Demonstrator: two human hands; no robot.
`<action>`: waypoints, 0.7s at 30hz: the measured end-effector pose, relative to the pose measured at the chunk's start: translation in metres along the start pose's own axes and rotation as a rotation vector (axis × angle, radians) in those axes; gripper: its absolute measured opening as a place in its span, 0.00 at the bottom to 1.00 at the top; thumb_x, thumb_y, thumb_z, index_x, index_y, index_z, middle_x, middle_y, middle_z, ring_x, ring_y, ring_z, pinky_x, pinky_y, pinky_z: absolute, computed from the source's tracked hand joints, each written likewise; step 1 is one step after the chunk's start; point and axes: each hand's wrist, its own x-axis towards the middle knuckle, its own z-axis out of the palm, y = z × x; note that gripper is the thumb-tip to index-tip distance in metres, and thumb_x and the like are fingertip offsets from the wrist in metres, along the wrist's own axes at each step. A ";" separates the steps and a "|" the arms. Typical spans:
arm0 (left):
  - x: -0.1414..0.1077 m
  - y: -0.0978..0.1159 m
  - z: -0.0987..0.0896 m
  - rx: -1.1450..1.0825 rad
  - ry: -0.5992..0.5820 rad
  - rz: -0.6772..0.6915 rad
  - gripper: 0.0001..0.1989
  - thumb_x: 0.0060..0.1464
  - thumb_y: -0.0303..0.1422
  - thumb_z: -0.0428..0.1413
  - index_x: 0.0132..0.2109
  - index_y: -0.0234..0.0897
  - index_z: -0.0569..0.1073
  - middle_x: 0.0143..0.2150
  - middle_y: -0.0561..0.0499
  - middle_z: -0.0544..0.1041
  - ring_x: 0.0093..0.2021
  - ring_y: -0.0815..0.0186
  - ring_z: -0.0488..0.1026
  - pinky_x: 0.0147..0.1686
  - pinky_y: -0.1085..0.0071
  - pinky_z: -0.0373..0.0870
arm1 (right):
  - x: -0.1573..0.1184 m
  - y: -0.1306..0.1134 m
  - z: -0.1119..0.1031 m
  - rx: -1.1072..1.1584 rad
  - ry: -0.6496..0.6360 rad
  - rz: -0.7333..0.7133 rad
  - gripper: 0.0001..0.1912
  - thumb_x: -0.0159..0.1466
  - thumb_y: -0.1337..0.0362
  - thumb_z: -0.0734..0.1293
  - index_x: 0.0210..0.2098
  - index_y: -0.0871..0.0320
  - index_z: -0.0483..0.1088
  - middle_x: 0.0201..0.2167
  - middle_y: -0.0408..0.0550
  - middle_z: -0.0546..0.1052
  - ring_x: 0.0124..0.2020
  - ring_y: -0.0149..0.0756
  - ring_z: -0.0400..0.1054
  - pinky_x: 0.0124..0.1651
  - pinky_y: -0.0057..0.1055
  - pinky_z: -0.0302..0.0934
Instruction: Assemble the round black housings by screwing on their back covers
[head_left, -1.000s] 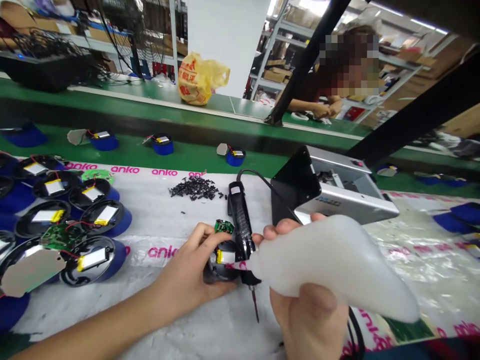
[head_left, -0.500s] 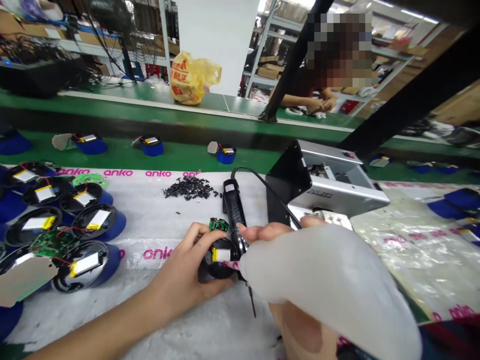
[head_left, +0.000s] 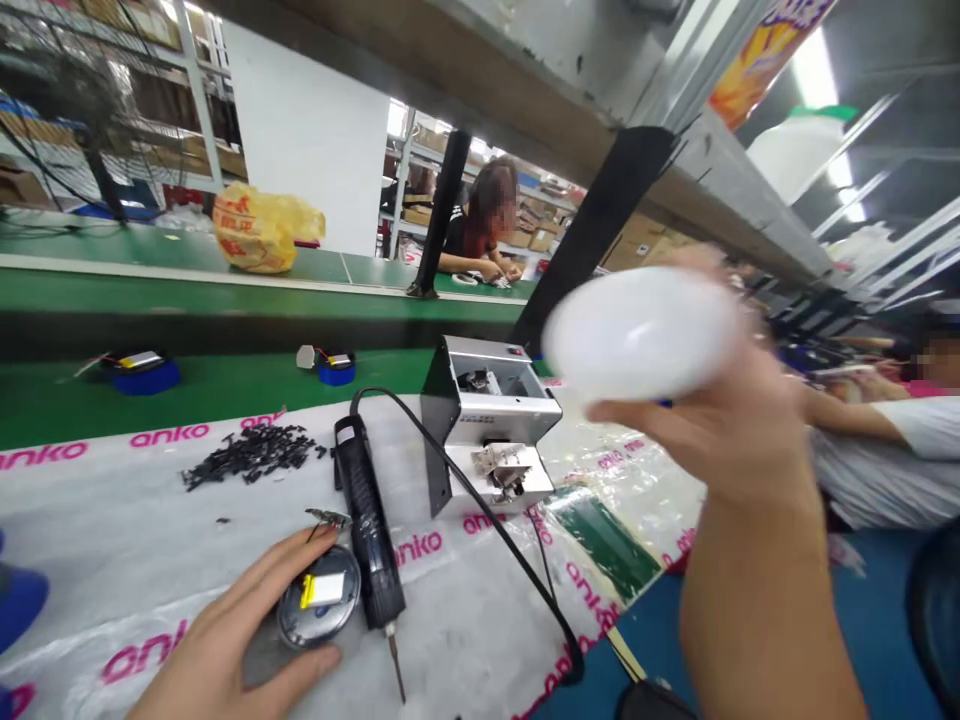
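Note:
My left hand curls its fingers and thumb around a small round housing on the plastic-covered bench. A white battery with a yellow end lies inside the housing, and a circuit board stands up at its far rim by my fingertips. Raised at the right, my right hand grips a whitish squeeze bottle, blurred by motion; its nozzle cannot be made out. Immediately right of the housing lies a black electric screwdriver, its bit towards me.
Black screws are heaped behind my left hand. A silver screw feeder stands beyond the screwdriver, whose cable loops across the bench. Blue housings sit on the green belt. A co-worker is across; another person sits right.
My right hand has lifted the bottle away from the housing, up and to the right. My left hand still holds the housing. The camera view has swung right.

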 end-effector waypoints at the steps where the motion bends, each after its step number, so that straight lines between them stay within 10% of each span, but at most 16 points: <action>1: 0.002 0.001 -0.003 -0.009 -0.010 0.005 0.32 0.52 0.42 0.63 0.63 0.65 0.65 0.62 0.55 0.74 0.58 0.49 0.75 0.54 0.53 0.74 | 0.011 0.010 0.005 -0.017 -0.132 -0.048 0.38 0.60 0.39 0.67 0.65 0.45 0.62 0.62 0.49 0.67 0.62 0.54 0.63 0.62 0.51 0.59; 5: 0.003 0.013 -0.013 -0.043 -0.035 -0.113 0.32 0.51 0.37 0.64 0.63 0.56 0.69 0.67 0.49 0.68 0.64 0.46 0.66 0.59 0.48 0.67 | 0.035 0.028 0.032 -0.002 -0.445 -0.146 0.32 0.61 0.49 0.71 0.63 0.48 0.66 0.55 0.50 0.74 0.53 0.50 0.70 0.56 0.50 0.65; 11: 0.003 0.033 -0.019 -0.057 -0.137 -0.105 0.29 0.55 0.31 0.61 0.64 0.44 0.69 0.71 0.43 0.60 0.70 0.51 0.58 0.66 0.51 0.58 | -0.010 -0.053 0.064 0.222 -0.101 -0.175 0.19 0.74 0.55 0.54 0.51 0.55 0.72 0.45 0.50 0.77 0.47 0.38 0.73 0.51 0.37 0.68; 16: -0.004 0.034 -0.014 0.045 -0.165 0.000 0.33 0.59 0.31 0.58 0.69 0.41 0.59 0.72 0.40 0.59 0.71 0.52 0.55 0.67 0.52 0.57 | -0.073 -0.131 0.121 0.144 -0.580 0.170 0.28 0.72 0.51 0.56 0.63 0.62 0.63 0.48 0.61 0.74 0.41 0.53 0.75 0.39 0.49 0.71; 21: -0.007 0.042 -0.040 0.089 -0.236 0.007 0.22 0.60 0.34 0.56 0.61 0.46 0.72 0.71 0.45 0.62 0.69 0.51 0.61 0.64 0.55 0.65 | -0.076 -0.124 0.143 0.298 -0.735 0.115 0.23 0.72 0.61 0.57 0.65 0.59 0.60 0.48 0.56 0.74 0.47 0.47 0.73 0.50 0.45 0.70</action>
